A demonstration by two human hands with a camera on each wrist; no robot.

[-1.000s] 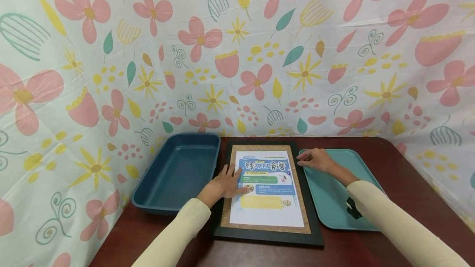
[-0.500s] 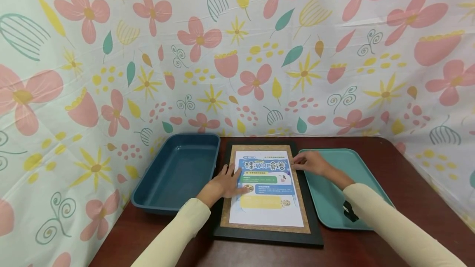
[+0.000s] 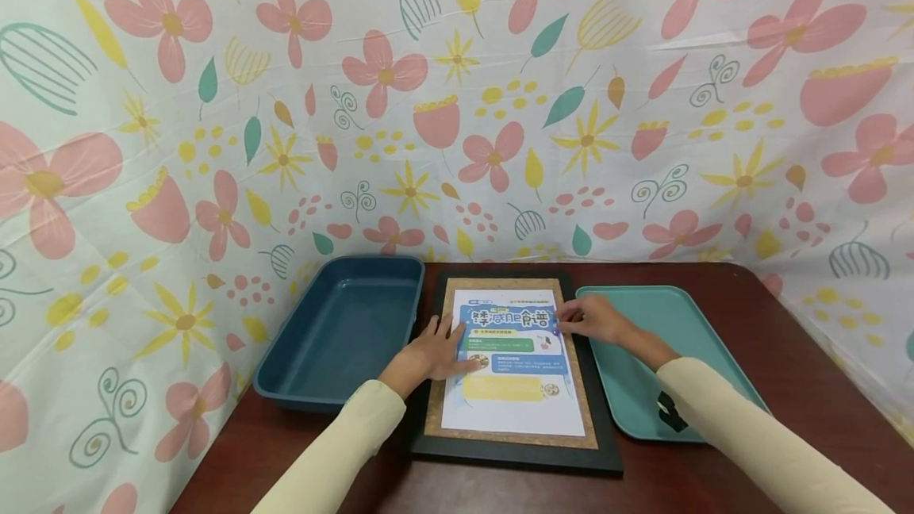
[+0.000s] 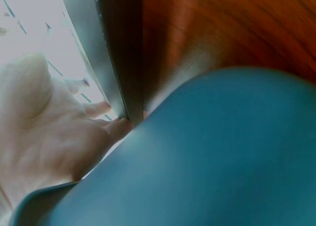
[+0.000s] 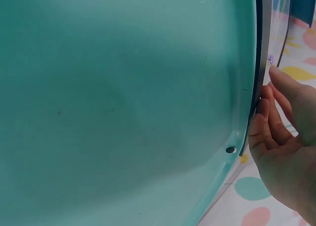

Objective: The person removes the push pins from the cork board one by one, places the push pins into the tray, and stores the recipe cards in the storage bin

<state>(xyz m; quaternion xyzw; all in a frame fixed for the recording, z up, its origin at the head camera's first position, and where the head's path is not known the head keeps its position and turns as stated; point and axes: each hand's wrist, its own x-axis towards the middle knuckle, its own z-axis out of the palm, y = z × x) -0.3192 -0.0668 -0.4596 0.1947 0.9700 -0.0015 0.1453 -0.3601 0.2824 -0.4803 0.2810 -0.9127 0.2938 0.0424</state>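
Observation:
My left hand (image 3: 428, 354) lies flat on the left side of a printed paper sheet (image 3: 514, 417), fingers spread. The sheet lies on a cork board (image 3: 517, 442) with a black frame (image 3: 514, 458). In the left wrist view, the fingers of my left hand (image 4: 54, 132) reach along the frame's edge. My right hand (image 3: 596, 318) is at the sheet's upper right edge, fingers loosely bent. Its fingertips are right beside a small purple pin-like thing (image 3: 554, 332) on the sheet. In the right wrist view, the thumb of the right hand (image 5: 291, 137) points toward this purple spot.
A deep blue tray (image 3: 274, 389) stands left of the board, close to the left forearm. On the right, a shallow teal tray (image 3: 685, 324) lies beside the frame, under the right forearm. A floral cloth (image 3: 457, 205) hangs behind the dark wooden table (image 3: 771, 363).
My right hand has moved left and slightly down, from over the teal tray's edge to the purple thing on the sheet. The left hand has stayed in place.

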